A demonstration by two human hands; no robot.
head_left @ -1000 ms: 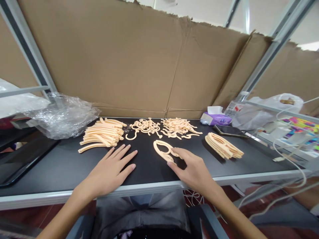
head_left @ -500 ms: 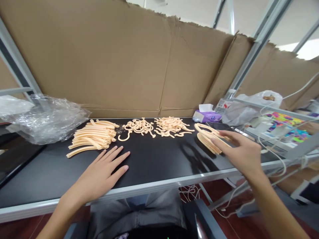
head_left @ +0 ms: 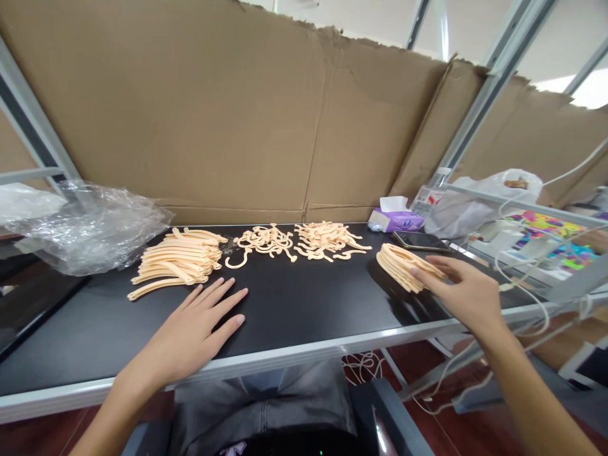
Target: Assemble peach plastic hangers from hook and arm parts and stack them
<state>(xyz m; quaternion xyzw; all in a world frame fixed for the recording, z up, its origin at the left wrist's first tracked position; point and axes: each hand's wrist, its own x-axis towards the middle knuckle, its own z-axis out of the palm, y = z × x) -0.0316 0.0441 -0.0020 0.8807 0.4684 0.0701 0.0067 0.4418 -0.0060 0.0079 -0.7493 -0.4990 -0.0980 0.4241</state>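
Note:
My left hand [head_left: 199,326] lies flat on the black tabletop with fingers spread, holding nothing. Just beyond its fingertips is a pile of long, curved cream plastic strips [head_left: 178,256] with holes at their ends. At the right, my right hand [head_left: 463,291] pinches the near end of a cream looped plastic piece [head_left: 403,253], thumb on one side and fingers on the other. That piece rests on a stack of similar loops [head_left: 396,272]. Cream plastic hooks [head_left: 266,240] lie in a heap at the middle, beside a pile of small wavy cream pieces [head_left: 327,239].
A phone [head_left: 420,241] lies behind the stack, near a purple tissue pack [head_left: 396,218]. Crumpled clear plastic [head_left: 95,228] sits at the left. Cardboard [head_left: 213,114] walls the back. A white cable [head_left: 522,304] hangs at the right, near a plastic bag [head_left: 484,202].
My right hand has lowered the looped piece from a tilt above the stack to rest on top of it. My left hand has stayed in place.

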